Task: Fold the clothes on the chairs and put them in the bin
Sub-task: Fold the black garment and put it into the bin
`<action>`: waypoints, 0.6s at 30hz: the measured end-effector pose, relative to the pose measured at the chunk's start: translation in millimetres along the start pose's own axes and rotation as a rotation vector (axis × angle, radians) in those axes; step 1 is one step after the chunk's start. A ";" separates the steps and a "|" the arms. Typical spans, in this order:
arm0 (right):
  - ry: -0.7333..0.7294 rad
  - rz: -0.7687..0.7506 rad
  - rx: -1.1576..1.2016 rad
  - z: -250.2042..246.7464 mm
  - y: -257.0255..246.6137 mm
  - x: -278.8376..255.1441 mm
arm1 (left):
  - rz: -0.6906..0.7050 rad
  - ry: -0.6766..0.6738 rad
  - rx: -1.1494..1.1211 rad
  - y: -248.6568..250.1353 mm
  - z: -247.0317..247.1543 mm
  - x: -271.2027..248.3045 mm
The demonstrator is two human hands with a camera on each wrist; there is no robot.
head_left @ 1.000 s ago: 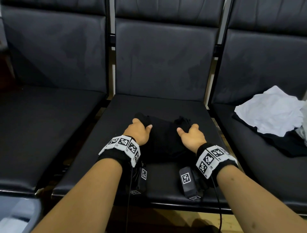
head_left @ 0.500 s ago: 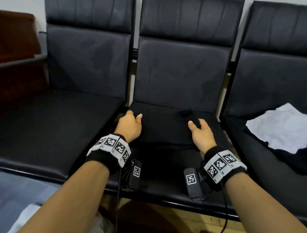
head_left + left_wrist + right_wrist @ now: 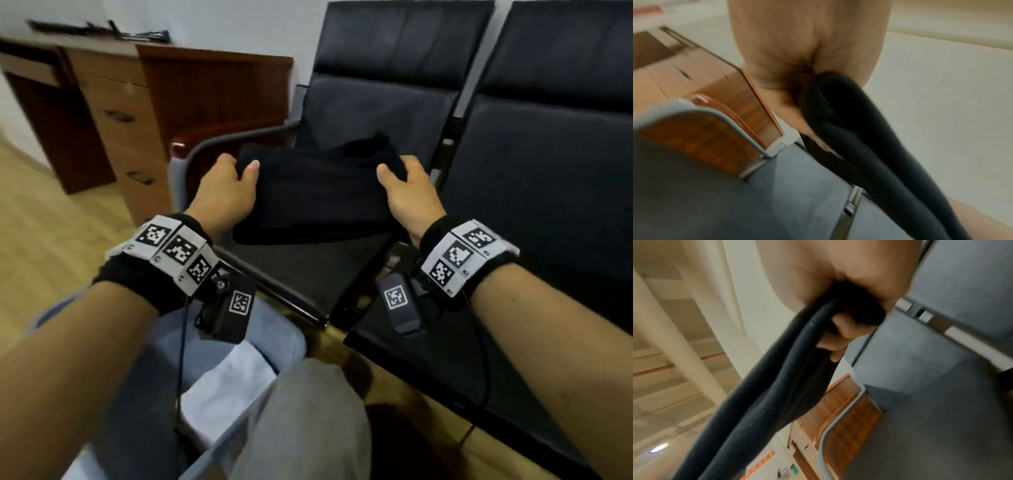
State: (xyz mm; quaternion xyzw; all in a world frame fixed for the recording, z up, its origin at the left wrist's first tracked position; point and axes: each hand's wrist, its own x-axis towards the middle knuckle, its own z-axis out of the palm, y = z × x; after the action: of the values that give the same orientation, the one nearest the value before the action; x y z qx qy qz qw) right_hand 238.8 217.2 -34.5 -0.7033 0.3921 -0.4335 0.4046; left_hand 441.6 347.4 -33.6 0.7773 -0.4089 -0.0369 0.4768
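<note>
1 folded black garment is held in the air above the seat of the left of the 2 black chairs in view, stretched flat between 2 hands. The left hand grips its left edge with the thumb on top and the fingers curled underneath, and the right hand grips the right edge the same way, its fingers wrapped closed around the bunched cloth. Down at the lower left stands 1 pale bin with white cloth inside, and beyond the chair's armrest is 1 wooden desk.
</note>
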 end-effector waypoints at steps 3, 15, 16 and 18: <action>-0.196 0.009 -0.005 60.7 -9.4 3.8 | -0.086 0.031 0.004 -53.9 -41.8 -1.7; -0.756 0.095 -0.316 240.1 79.2 -41.0 | -0.600 -0.093 -0.065 -252.8 -54.3 -85.1; -0.769 0.095 -0.329 249.8 85.9 -43.1 | -0.615 -0.094 -0.054 -265.0 -50.9 -86.4; -0.792 0.107 -0.369 267.2 99.7 -44.8 | -0.646 -0.093 -0.047 -285.0 -43.1 -87.5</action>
State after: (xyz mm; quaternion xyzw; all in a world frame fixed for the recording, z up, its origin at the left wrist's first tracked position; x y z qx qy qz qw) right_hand 452.2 282.4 -217.6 -0.8545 0.3134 -0.0315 0.4130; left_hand 574.0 496.8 -259.1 0.8532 -0.1614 -0.2311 0.4388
